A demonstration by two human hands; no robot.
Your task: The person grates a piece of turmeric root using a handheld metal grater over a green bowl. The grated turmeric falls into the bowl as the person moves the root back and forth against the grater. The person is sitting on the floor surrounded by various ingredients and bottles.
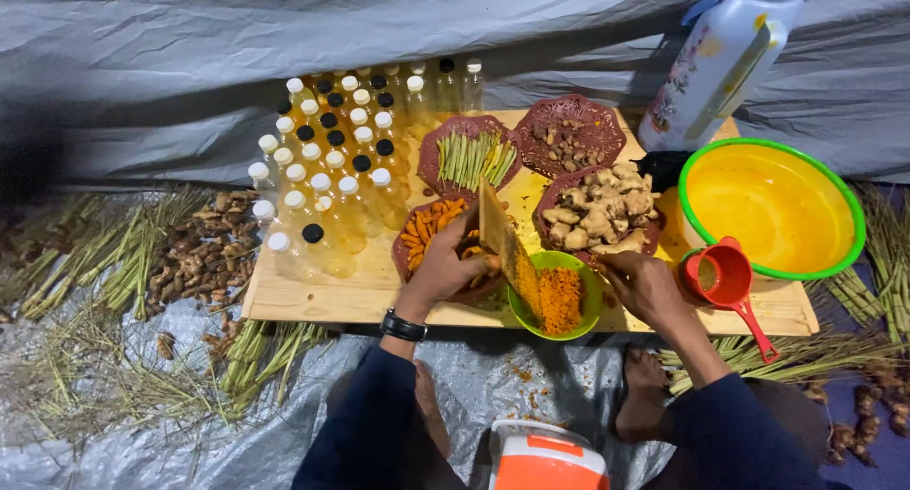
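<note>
Grater [500,239] leans over green bowl [559,296], left hand [445,267] fingers clamped on its upper edge. Right hand [645,286] fingers curled at bowl rim; can't tell what they pinch. Orange gratings [559,300] directly beneath. Keep grater steady, strokes over bowl.

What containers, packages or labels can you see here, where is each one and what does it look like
Small bottles: clustered at the board's left end, clear plastic, white or black caps, some with yellow liquid.
Flask: top right, leaning, tall, pale with a flower print and a blue handle.
Box: bottom centre, between the knees, orange with a white lid.
No screens or signs show.
</note>
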